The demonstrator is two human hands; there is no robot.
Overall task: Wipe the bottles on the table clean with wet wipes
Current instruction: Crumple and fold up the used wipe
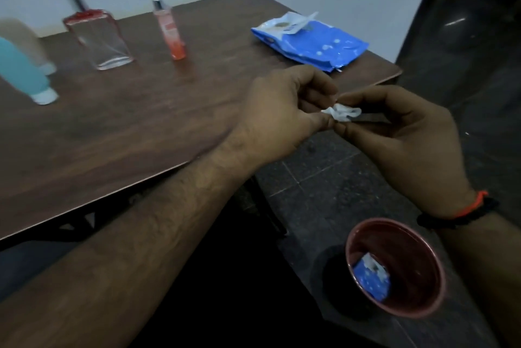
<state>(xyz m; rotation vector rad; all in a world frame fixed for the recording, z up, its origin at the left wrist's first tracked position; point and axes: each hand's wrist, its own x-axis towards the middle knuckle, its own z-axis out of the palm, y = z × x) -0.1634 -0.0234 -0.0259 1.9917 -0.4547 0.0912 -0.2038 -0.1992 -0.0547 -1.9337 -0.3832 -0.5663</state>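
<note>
White wipe (341,113) is pinched between both hands, left hand (284,116) and right hand (406,139), off the desk's (141,127) near right edge. Bottles (98,37) stand far left; wipe pack (310,40) lies far right.

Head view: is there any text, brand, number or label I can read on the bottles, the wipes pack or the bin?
No text can be read in this view.
Wet wipes pack: printed patch near the flap, too blurred to read.
Slim orange spray bottle: small label, blurred.
Square clear bottle with red cap: no print visible.
Blue wrapper in the red bin: white marks, unreadable.
</note>
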